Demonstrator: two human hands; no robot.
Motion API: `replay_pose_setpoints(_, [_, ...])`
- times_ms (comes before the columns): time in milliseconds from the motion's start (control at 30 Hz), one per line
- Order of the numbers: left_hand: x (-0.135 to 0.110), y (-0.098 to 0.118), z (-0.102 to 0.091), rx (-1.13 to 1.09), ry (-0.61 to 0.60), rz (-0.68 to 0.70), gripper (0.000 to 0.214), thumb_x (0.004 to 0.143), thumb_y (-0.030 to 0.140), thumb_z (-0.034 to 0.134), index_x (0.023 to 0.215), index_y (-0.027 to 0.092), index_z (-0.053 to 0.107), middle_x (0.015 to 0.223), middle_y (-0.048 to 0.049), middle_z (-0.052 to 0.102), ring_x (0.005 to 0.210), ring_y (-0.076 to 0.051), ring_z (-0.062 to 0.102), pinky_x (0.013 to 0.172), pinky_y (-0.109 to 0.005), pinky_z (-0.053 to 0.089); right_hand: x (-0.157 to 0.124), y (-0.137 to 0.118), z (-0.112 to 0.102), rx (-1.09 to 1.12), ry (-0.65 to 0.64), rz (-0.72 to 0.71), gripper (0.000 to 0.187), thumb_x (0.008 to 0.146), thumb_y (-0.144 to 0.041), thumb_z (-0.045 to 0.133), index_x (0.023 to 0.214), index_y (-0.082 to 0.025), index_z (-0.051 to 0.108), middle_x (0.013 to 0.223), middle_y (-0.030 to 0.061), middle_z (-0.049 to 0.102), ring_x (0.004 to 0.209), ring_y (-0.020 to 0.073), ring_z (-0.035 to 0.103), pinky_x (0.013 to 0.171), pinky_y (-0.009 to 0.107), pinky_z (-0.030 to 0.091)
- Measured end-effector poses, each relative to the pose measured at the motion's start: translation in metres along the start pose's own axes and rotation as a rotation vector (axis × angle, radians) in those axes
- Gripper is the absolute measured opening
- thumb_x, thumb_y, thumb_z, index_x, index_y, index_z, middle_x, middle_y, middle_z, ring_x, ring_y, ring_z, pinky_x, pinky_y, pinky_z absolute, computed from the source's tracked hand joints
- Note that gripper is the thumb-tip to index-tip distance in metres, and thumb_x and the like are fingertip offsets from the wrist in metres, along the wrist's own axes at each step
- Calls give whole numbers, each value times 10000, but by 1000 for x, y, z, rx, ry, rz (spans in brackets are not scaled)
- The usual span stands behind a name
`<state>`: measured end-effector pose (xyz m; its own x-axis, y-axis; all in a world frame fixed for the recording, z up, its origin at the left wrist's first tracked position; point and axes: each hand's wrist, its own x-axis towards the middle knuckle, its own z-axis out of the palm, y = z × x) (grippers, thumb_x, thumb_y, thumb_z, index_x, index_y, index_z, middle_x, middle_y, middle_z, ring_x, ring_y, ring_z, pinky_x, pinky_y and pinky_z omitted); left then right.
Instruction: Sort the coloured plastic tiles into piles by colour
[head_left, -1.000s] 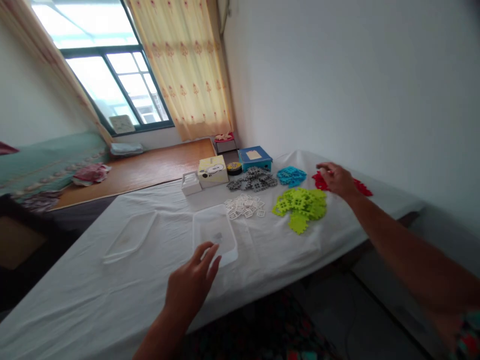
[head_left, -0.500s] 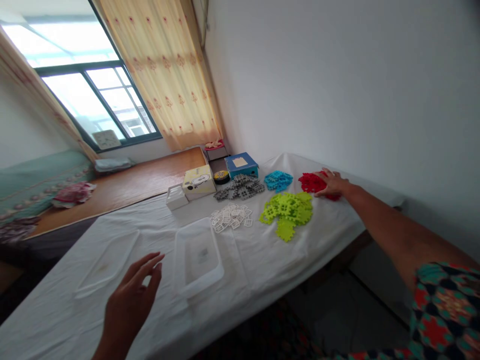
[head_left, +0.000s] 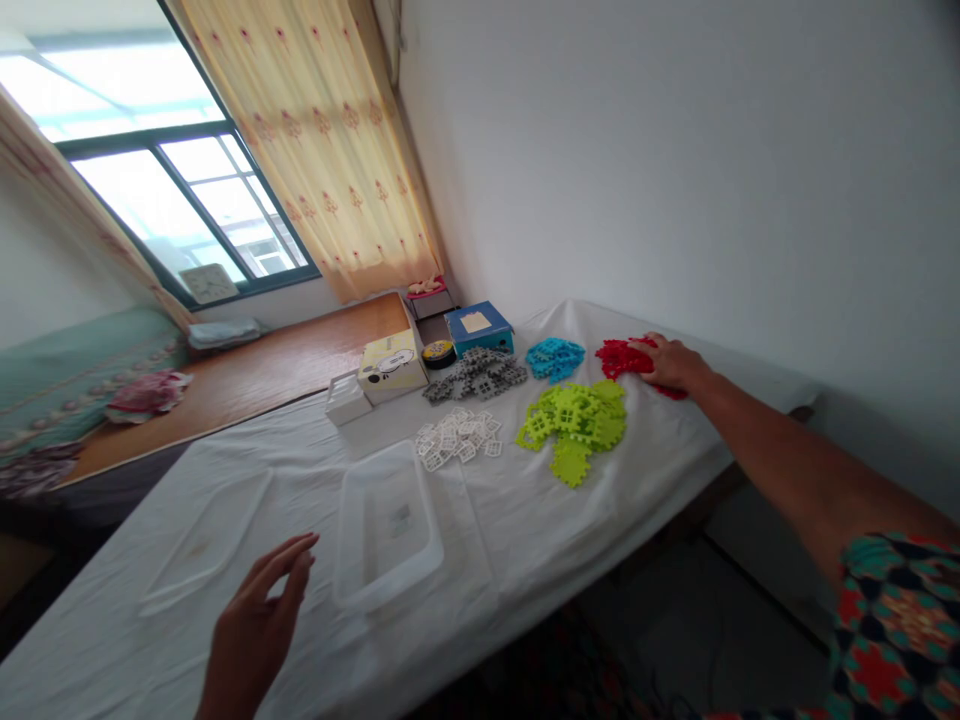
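My right hand [head_left: 675,363] reaches out over the pile of red interlocking plastic building pieces [head_left: 619,358], its fingers curled onto them; the fingertips are partly hidden. Above the tablecloth, my left hand [head_left: 259,610] is open with nothing in it, between a clear lid [head_left: 214,540] and a translucent plastic box [head_left: 433,555]. Lime-green building pieces [head_left: 574,425] are heaped nearest to my right hand's pile. Beyond them are blue pieces [head_left: 555,358], grey pieces [head_left: 480,374] and small white square frames [head_left: 457,437].
Along the table's back stand a small white box [head_left: 347,398], a cream carton [head_left: 390,366], a round black-and-yellow tin [head_left: 438,354] and a blue box [head_left: 480,330]. A white cloth [head_left: 300,440] covers the table. The wall [head_left: 637,180] rises behind its right side.
My right hand's fingers have drawn together over the red pieces. My left hand has dropped slightly lower in view, still open. The view has shifted a little.
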<state>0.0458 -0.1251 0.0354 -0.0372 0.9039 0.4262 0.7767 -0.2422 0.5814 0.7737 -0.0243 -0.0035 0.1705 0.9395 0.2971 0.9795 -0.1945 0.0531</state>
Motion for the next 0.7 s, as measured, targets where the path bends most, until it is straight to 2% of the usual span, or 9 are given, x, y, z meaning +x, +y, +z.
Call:
replay_pose_setpoints(200, [5, 3, 10, -27, -1, -22, 483, 771, 620, 556, 1009, 227, 706, 1132, -61, 673, 962, -242, 672, 630, -267, 615, -3, -6, -2, 20, 10, -8, 683, 766, -443, 588, 1416, -326, 412, 1483, 114, 337, 1121, 363, 499, 864, 504, 477])
replay_pose_setpoints(367, [5, 9, 17, -65, -20, -9, 484, 771, 614, 564, 1007, 216, 708, 1136, -67, 670, 1006, -247, 657, 663, -276, 618, -4, -8, -2, -29, 37, -20, 672, 774, -324, 570, 1422, -270, 400, 1470, 127, 344, 1142, 365, 467, 863, 493, 487])
replay_pose_setpoints(533, [2, 14, 20, -61, -22, -21, 471, 780, 604, 550, 995, 217, 711, 1142, -72, 658, 1018, -243, 655, 689, -282, 619, -8, -9, 1, -76, 93, -26, 642, 785, -320, 551, 1409, -280, 404, 1435, 113, 381, 1113, 355, 466, 822, 472, 509])
replay_pose_setpoints(700, [1, 9, 23, -67, -35, -26, 458, 784, 584, 562, 1024, 221, 702, 1182, -82, 637, 1070, -253, 634, 731, -301, 615, -10, -11, -1, -46, 117, -27, 620, 795, -300, 531, 1403, -289, 409, 1427, 104, 385, 1127, 358, 445, 833, 483, 504])
